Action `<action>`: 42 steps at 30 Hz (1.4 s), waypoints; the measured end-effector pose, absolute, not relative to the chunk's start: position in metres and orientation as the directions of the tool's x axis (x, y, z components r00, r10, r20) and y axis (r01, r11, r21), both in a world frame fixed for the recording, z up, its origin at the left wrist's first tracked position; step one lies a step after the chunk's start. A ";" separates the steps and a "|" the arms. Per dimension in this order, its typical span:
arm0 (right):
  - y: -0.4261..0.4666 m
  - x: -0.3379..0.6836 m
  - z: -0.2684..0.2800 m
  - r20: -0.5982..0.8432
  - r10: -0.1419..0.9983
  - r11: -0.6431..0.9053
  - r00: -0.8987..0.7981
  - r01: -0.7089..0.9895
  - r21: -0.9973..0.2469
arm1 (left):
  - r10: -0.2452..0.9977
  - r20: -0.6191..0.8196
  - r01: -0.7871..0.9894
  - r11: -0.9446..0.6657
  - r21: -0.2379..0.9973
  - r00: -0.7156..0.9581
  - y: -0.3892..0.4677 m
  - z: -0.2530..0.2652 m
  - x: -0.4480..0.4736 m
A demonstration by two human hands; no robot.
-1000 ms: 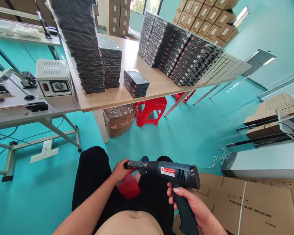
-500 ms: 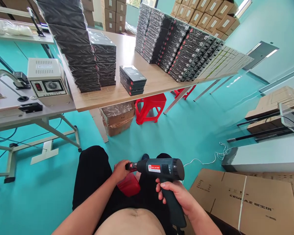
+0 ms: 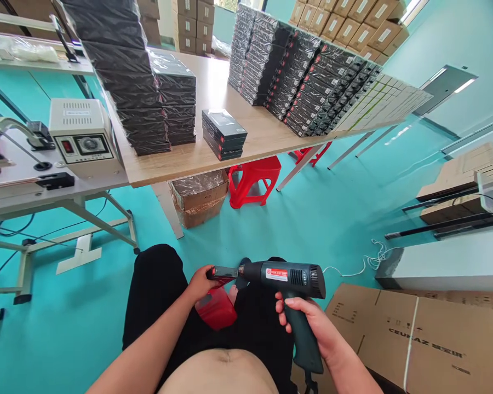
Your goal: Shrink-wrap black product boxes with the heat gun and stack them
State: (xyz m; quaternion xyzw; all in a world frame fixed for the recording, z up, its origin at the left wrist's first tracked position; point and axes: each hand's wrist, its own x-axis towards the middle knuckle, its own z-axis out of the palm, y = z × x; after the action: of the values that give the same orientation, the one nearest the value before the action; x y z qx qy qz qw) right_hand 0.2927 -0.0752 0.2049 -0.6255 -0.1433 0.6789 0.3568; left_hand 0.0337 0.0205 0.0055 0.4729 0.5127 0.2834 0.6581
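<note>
My right hand [image 3: 306,314] is wrapped round the grip of a dark heat gun [image 3: 290,276] with a red and white label. Its nozzle points left, at the end of a small black box [image 3: 225,271]. My left hand [image 3: 201,284] grips that box by its far end, above my lap. The box is seen nearly edge-on, with a shiny top and some red on its side. Part of it is hidden by my fingers. Below the box, between my legs, shows a red stool seat [image 3: 217,311].
Ahead stands a wooden table [image 3: 181,164] with a short stack of black boxes [image 3: 224,133] and tall wrapped stacks [image 3: 127,93]. A control unit [image 3: 82,137] sits on the left bench. Large cartons [image 3: 427,334] lie at right; a red stool [image 3: 254,180] is under the table.
The heat gun in my right hand has shifted to the right, away from my left hand. The box in my left hand has turned, so more of its length shows.
</note>
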 end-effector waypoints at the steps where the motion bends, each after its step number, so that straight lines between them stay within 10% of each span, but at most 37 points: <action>1: -0.076 0.295 0.207 -0.749 0.660 -0.702 0.050 -0.314 -0.640 | 0.856 -0.412 0.080 0.409 0.909 0.313 0.021 0.006 0.034; 13: -0.077 0.296 0.189 -0.745 0.667 -0.700 0.001 -0.343 -0.627 | 0.834 -0.429 -0.101 0.488 0.867 0.346 0.022 0.014 0.033; 21: -0.092 0.319 0.216 -0.742 0.659 -0.675 -0.123 -0.532 -0.511 | 0.619 -0.667 -0.582 0.743 0.329 0.414 0.037 0.041 0.008; 25: -0.104 0.322 0.219 -0.722 0.648 -0.739 -0.242 -0.427 -0.521 | 0.675 -0.669 -0.703 0.637 0.315 0.312 0.044 0.044 -0.003; 42: -0.106 0.301 0.203 -0.642 0.716 -0.681 -0.274 -0.477 -0.556 | 0.678 -0.450 -0.740 0.670 0.052 0.582 0.038 0.046 -0.005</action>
State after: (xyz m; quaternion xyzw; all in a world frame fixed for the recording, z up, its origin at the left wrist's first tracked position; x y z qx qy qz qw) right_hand 0.3008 -0.1060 0.2032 -0.4690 -0.1274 0.7877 0.3785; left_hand -0.0052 0.0380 0.0461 -0.0705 0.2219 0.3998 0.8865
